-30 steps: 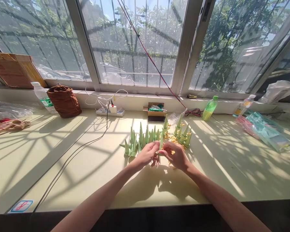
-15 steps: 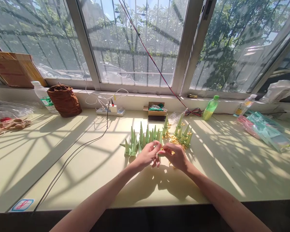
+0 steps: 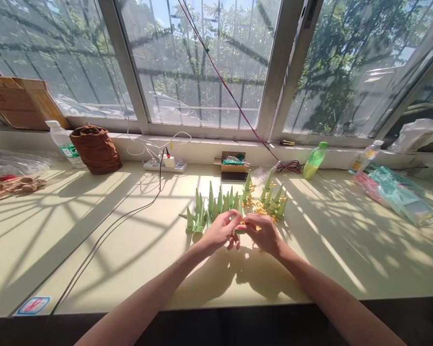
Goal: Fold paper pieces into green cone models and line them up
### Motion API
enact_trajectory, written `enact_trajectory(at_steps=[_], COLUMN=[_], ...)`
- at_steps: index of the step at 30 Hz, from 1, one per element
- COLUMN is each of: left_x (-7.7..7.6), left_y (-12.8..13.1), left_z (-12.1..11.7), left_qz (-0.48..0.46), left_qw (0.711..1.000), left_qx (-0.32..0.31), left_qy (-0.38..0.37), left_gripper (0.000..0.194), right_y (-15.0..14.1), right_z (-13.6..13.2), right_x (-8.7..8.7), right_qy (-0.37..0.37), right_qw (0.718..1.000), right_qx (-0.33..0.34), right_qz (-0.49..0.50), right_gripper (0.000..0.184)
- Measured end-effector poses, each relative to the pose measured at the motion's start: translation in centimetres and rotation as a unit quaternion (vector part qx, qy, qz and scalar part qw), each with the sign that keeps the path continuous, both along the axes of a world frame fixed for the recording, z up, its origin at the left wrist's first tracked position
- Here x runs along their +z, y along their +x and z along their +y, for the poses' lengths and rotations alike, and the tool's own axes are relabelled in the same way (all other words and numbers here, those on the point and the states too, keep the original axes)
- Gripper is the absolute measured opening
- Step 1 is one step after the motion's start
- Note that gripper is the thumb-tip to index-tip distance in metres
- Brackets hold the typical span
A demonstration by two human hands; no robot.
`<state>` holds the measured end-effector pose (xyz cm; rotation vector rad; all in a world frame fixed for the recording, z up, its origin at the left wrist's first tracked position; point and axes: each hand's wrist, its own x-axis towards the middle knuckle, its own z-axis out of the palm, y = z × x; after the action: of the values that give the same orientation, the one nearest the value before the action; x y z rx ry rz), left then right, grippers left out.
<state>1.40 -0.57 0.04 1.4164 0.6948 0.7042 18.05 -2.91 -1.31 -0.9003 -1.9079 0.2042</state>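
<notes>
My left hand [image 3: 222,230] and my right hand [image 3: 261,231] meet above the table, both closed with fingertips almost touching. Between them is a light green cone [image 3: 240,207], its lower part mostly covered by my fingers; the left hand appears to grip it. A small yellow piece [image 3: 242,223] shows at the right fingertips, its exact shape hidden. Just beyond and left of my hands stand several green cones [image 3: 211,199] on ring-like bases. To the right, more green cones [image 3: 274,202] stand among loose small yellow pieces [image 3: 260,209].
Behind the cones sits an open small cardboard box [image 3: 234,168]. A white power strip [image 3: 166,166] trails a dark cable across the table's left. A brown bag [image 3: 95,150], a green bottle [image 3: 314,161] and plastic packets [image 3: 400,192] lie along the window side.
Both hands stay in nearly the same place. The small yellow piece at the fingertips shows slightly more clearly now.
</notes>
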Motion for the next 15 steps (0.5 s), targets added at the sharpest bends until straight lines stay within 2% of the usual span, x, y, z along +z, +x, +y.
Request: enact_trajectory(at_steps=[8,11,15], left_x=[0.3,0.6,1.0], left_y=[-0.2,-0.5,-0.9], left_z=[0.2,0.3,0.3], left_qz=[0.016,0.023,0.050], left_qw=[0.999,0.992,0.969], left_qx=[0.018,0.066,0.121], left_qy=[0.028,0.101,0.209], left_gripper=[0.043,0.038,0.030], right_y=[0.3,0.9,2.1], right_z=[0.2,0.4,0.8], right_x=[-0.2,0.1,0.4], right_qy=[-0.010,-0.008,-0.005], right_qw=[1.000,0.999,0.999], right_qx=[-0.023,-0.037,-0.047], right_qz=[-0.003,-0.001,0.006], right_gripper=[0.038,0.035,0.035])
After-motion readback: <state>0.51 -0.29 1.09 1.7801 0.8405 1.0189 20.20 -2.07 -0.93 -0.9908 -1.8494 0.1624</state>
